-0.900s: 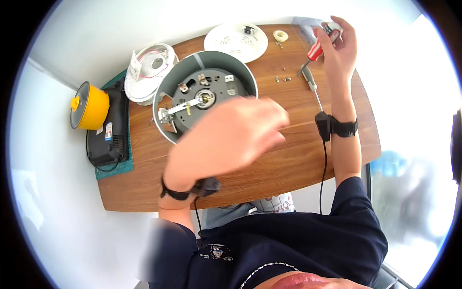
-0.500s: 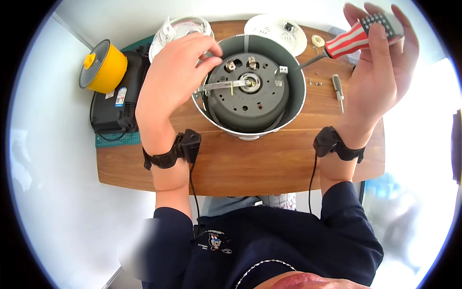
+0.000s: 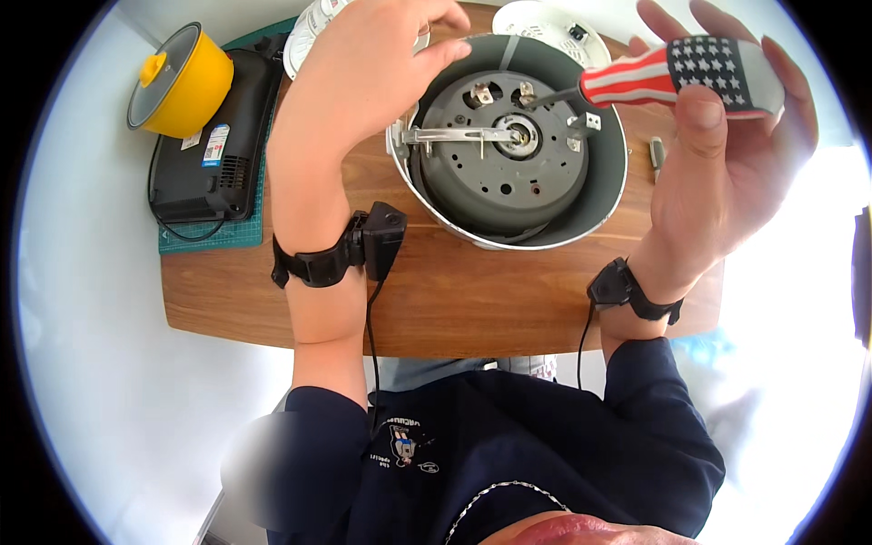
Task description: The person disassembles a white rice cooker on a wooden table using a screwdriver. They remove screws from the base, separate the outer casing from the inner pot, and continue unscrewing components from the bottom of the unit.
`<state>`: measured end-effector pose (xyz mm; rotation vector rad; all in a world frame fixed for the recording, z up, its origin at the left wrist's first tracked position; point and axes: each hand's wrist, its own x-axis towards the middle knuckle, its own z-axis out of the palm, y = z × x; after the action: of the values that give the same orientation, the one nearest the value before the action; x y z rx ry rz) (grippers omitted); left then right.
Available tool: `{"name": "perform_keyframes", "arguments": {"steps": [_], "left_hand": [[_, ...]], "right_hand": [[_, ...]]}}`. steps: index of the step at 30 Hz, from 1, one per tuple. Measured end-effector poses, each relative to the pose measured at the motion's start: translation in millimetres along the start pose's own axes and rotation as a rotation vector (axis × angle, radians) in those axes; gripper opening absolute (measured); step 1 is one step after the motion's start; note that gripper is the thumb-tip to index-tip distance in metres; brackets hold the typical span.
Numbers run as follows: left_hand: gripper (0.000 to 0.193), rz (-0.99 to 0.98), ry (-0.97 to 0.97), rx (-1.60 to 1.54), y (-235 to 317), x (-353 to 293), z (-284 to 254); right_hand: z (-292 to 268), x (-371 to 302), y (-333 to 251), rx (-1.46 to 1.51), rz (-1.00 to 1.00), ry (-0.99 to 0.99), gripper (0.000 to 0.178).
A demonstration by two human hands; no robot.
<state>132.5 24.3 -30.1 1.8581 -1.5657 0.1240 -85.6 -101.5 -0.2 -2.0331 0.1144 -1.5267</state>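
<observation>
Over round metal shell (image 3: pixel 595 204), striped screwdriver (image 3: pixel 677 73).

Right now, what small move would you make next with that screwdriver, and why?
Probably seat the tip squarely in the hub and turn. The right hand has the screwdriver angled into the pot, tip close to the hub, and the left hand grips the rim.

Perhaps repair bench: opened cooker (image 3: pixel 509 173), screwdriver (image 3: pixel 672 77)
</observation>
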Motion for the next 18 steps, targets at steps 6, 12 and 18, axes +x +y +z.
{"name": "perform_keyframes", "arguments": {"steps": [6, 12, 18], "left_hand": [[0.039, 0.036, 0.144, -0.138, -32.9, 2.8, 40.8], [0.047, -0.139, -0.355, -0.238, -19.8, -1.3, 31.4], [0.046, -0.037, -0.400, -0.383, -20.0, -0.5, 22.6]], "right_hand": [[31.3, 6.8, -14.5, 0.346, 0.048, -0.102, 0.073], [50.1, 6.1, -1.1, 0.361, 0.009, -0.132, 0.067], [63.7, 8.3, -17.1, 0.201, 0.066, -0.232, 0.068]]}}
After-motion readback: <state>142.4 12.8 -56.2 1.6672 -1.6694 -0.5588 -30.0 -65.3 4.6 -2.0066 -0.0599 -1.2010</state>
